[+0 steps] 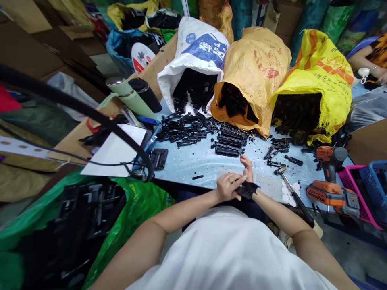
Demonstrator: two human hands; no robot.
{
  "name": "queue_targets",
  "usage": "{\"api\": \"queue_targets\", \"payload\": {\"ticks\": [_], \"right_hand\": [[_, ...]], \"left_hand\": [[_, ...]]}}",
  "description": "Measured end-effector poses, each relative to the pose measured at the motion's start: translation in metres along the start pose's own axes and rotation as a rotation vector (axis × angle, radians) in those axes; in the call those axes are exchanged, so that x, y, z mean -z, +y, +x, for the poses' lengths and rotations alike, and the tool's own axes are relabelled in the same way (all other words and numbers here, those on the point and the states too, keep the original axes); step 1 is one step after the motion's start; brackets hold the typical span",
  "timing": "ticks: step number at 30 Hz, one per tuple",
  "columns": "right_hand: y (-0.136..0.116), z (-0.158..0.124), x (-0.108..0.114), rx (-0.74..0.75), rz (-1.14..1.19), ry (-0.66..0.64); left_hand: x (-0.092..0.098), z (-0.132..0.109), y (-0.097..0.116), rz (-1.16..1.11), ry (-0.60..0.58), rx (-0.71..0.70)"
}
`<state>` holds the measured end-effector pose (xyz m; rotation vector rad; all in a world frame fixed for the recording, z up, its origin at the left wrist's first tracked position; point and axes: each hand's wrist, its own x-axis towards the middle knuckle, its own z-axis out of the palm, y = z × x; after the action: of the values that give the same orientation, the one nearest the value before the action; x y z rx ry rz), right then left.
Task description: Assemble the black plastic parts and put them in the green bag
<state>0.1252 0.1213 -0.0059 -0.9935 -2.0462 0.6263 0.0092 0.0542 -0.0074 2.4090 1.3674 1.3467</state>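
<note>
My left hand [229,187] reaches across to my right wrist, its fingers closed on the black wrist strap [248,189]. My right hand [247,169] is held upright just beyond it, fingers raised and apart, with nothing seen in it. Both hands are at the front edge of the light blue table [178,165]. Beyond them lies a row of black parts [229,141], beside a loose pile of black pieces [187,128]. A small black strip [198,177] rests on the table to the left of my hands.
White [199,44], orange [256,60] and yellow [329,80] sacks of black parts stand at the back. A hammer [293,191] and an orange drill [329,181] lie to the right. A green bag [142,201] is at lower left; a black cable [99,117] crosses the left side.
</note>
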Motion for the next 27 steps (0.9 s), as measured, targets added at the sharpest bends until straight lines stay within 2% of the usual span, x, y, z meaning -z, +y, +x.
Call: {"api": "queue_targets", "payload": {"ticks": [2,3,6,7,9,11,13,16,18,20,23,25,27], "right_hand": [[0.028,0.015,0.031,0.021,-0.184,-0.107],[0.043,0.022,0.053,-0.029,-0.294,-0.127],[0.086,0.030,0.123,-0.336,-0.654,-0.042],[0.097,0.030,0.144,-0.445,-0.745,-0.059],[0.109,0.028,0.175,-0.611,-0.839,-0.138],[0.108,0.025,0.189,-0.667,-0.830,-0.200],[0.093,0.024,0.184,-0.637,-0.673,-0.230],[0.058,0.025,0.153,-0.560,-0.145,-0.400],[0.039,0.028,0.128,-0.530,0.159,-0.543],[0.030,0.036,0.109,-0.543,0.296,-0.584],[0.035,0.067,0.091,-0.586,0.198,-0.448],[0.043,0.099,0.080,-0.529,-0.021,-0.375],[0.049,0.138,0.065,-0.434,-0.283,-0.358]], "left_hand": [[-0.001,0.003,-0.032,0.142,-0.152,-0.002],[-0.001,0.006,-0.048,0.189,-0.239,0.004],[-0.002,0.021,-0.086,0.275,-0.378,0.026],[-0.003,0.026,-0.092,0.295,-0.378,0.043],[-0.009,0.037,-0.091,0.314,-0.341,0.080],[-0.017,0.045,-0.075,0.297,-0.301,0.079],[-0.028,0.051,-0.051,0.254,-0.282,0.022],[-0.041,0.055,-0.021,0.197,-0.276,-0.089],[-0.044,0.053,-0.014,0.159,-0.312,-0.118],[-0.040,0.044,-0.016,0.115,-0.345,-0.053],[-0.026,0.018,-0.028,0.052,-0.310,0.174],[-0.018,-0.002,-0.034,0.052,-0.287,0.294],[-0.014,-0.018,-0.037,0.133,-0.263,0.373]]}}
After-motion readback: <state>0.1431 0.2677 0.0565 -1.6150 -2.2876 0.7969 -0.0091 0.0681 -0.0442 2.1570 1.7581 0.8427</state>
